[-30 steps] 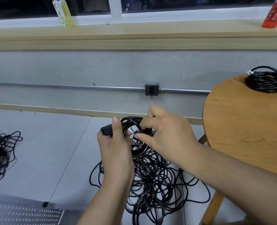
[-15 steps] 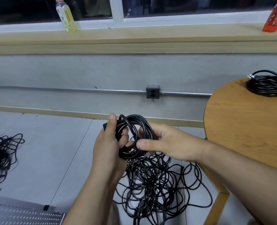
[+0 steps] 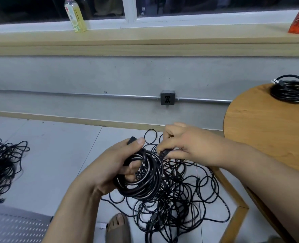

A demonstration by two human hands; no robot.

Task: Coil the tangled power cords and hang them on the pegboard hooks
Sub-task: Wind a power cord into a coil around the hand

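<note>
Left hand: point(image 3: 117, 165) centre of frame, clamped. The fingers curl through the middle of the coil point(image 3: 145, 179) and the thumb lies over a plug end point(image 3: 132, 139) at the top.
Right hand: point(image 3: 185, 146) just right of the coil, closed in a pinch. Thumb and forefinger hold the free end point(image 3: 164, 153) against the coil's upper right rim.
Coil: black, many close turns, held in the air above the floor tangle point(image 3: 176, 207). Whether it is fully clear of the tangle below, I cannot tell.
Floor tangle: loose black loops on the tiles, lower centre, with a slippered foot point(image 3: 118, 228) at its left edge.
Second tangle: point(image 3: 1, 165) at the left edge, well apart from the hands.
Finished coil: point(image 3: 292, 92) lies on the round wooden table point(image 3: 268, 130) at upper right.
Pegboard: point(image 3: 13, 225) a grey perforated panel in the lower left corner. No hooks show.
Step, as I judge it: securing the free end so the turns hold.
Handling: the cord looks light and limp, with a smooth jacket that probably slips. The turns will likely spring open if the grip loosens.
Where to hold: across all the turns at one spot, as the left hand does. Lead the tail by its moulded end, not by bare cord.
Risk: a loop from the floor tangle could snag and drag turns off the bundle.
Other: wall outlet point(image 3: 167, 99) mid-frame, with a yellow bottle point(image 3: 76, 16) on the sill above it.
</note>
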